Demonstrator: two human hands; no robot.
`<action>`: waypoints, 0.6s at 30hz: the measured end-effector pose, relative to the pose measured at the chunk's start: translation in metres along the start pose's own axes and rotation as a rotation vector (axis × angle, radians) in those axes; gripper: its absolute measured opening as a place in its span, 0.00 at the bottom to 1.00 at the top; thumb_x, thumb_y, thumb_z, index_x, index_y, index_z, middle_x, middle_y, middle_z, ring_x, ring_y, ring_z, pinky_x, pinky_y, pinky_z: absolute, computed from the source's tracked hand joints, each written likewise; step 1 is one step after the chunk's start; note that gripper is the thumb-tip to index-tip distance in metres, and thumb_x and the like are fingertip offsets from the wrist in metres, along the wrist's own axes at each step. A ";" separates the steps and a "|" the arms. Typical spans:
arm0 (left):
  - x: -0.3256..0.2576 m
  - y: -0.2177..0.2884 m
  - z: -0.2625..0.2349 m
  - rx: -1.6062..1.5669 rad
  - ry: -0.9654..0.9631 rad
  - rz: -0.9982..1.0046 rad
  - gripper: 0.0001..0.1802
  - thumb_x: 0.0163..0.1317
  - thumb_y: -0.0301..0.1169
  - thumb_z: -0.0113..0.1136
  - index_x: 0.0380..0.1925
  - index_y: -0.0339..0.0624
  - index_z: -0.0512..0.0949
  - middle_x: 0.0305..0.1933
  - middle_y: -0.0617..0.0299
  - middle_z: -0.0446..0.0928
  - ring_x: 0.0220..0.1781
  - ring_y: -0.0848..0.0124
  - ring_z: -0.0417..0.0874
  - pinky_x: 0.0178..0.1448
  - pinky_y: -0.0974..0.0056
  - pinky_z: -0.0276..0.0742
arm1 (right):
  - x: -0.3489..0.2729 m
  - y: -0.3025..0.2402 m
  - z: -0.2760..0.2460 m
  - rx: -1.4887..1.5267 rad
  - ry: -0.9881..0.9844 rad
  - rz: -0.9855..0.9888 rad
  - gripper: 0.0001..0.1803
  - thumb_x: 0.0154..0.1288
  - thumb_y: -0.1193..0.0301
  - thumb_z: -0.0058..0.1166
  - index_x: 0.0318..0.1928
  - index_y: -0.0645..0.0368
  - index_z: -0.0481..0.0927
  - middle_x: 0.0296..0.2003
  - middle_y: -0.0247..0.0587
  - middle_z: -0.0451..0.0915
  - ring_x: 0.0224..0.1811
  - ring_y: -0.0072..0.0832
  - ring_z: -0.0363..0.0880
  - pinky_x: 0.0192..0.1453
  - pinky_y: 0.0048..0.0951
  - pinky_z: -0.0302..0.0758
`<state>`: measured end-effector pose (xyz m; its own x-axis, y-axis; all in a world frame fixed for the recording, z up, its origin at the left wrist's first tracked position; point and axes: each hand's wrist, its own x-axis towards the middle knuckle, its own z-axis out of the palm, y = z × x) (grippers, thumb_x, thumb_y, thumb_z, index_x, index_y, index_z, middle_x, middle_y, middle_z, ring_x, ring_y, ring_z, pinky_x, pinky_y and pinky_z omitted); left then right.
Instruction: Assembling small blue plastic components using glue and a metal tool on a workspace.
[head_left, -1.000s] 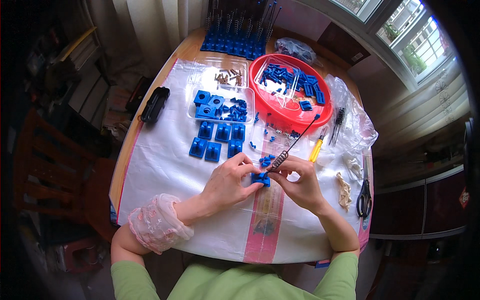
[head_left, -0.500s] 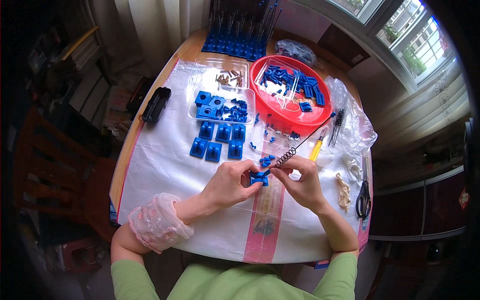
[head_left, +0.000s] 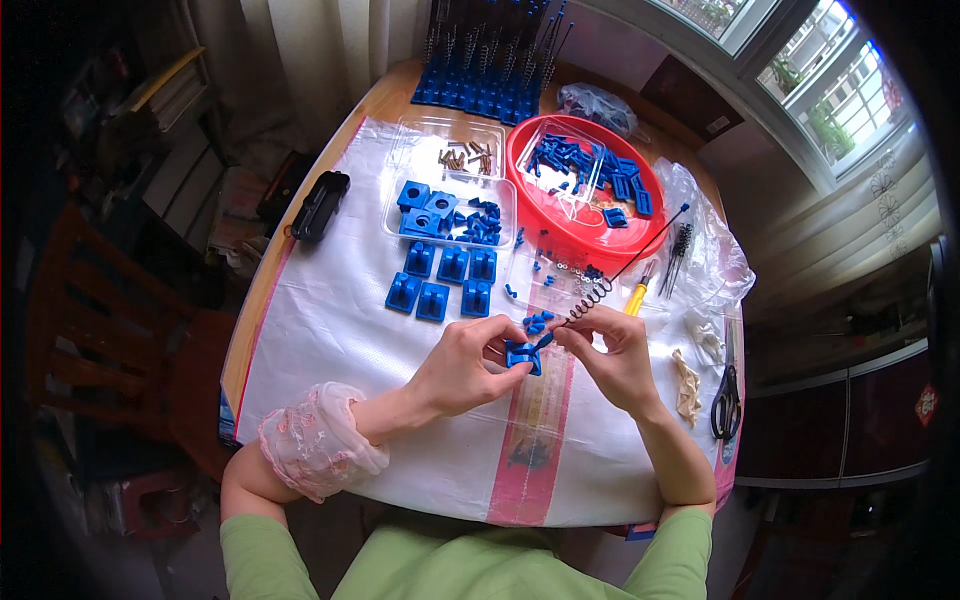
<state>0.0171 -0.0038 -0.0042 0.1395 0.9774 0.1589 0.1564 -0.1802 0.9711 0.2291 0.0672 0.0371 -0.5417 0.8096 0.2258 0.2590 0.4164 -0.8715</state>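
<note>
My left hand [head_left: 462, 372] is closed around a small blue plastic base [head_left: 523, 357], pinched between thumb and fingers just above the cloth. My right hand [head_left: 618, 358] pinches the lower end of a dark coiled wire [head_left: 590, 300]. From the coil a straight length slants up to the right and ends in a small blue tip [head_left: 685, 208]. A small blue piece [head_left: 545, 341] sits at the coil's lower end, against the base; the exact joint is hidden by my fingers. Just beyond my fingertips lie several loose blue pieces [head_left: 537, 322].
Blue bases [head_left: 433, 301] stand in rows left of centre. Behind them are a clear tray [head_left: 387, 222] of blue parts and another with brass-coloured pieces [head_left: 466, 157]. A red basin [head_left: 655, 225] holds more blue parts. A yellow-handled tool [head_left: 636, 299] and scissors [head_left: 727, 405] lie to the right.
The coiled wire has swung slightly to the right, its blue tip now higher and farther right. The base in my left hand has tilted a little. Both hands keep their grip.
</note>
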 end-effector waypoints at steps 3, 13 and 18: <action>0.000 0.000 0.000 -0.061 -0.024 -0.045 0.14 0.61 0.24 0.70 0.45 0.31 0.80 0.43 0.55 0.85 0.45 0.71 0.89 0.53 0.67 0.86 | 0.000 0.004 -0.002 0.078 -0.005 0.066 0.04 0.64 0.77 0.67 0.38 0.66 0.88 0.29 0.34 0.82 0.29 0.16 0.73 0.34 0.21 0.69; 0.000 -0.008 0.001 -0.286 -0.089 -0.152 0.16 0.64 0.25 0.69 0.50 0.35 0.77 0.48 0.58 0.84 0.51 0.73 0.85 0.57 0.67 0.82 | 0.003 0.004 -0.008 0.258 -0.041 0.208 0.06 0.67 0.75 0.66 0.39 0.67 0.87 0.32 0.36 0.87 0.35 0.17 0.83 0.40 0.21 0.77; 0.001 -0.015 0.000 -0.434 -0.152 -0.193 0.14 0.66 0.25 0.67 0.50 0.37 0.77 0.47 0.59 0.84 0.51 0.73 0.85 0.58 0.66 0.81 | 0.004 0.005 -0.010 0.254 -0.056 0.237 0.06 0.68 0.74 0.65 0.39 0.67 0.87 0.32 0.36 0.87 0.36 0.18 0.84 0.41 0.21 0.78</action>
<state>0.0148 -0.0002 -0.0191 0.2942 0.9553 -0.0279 -0.2232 0.0970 0.9699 0.2364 0.0763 0.0381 -0.5351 0.8447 -0.0141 0.1796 0.0974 -0.9789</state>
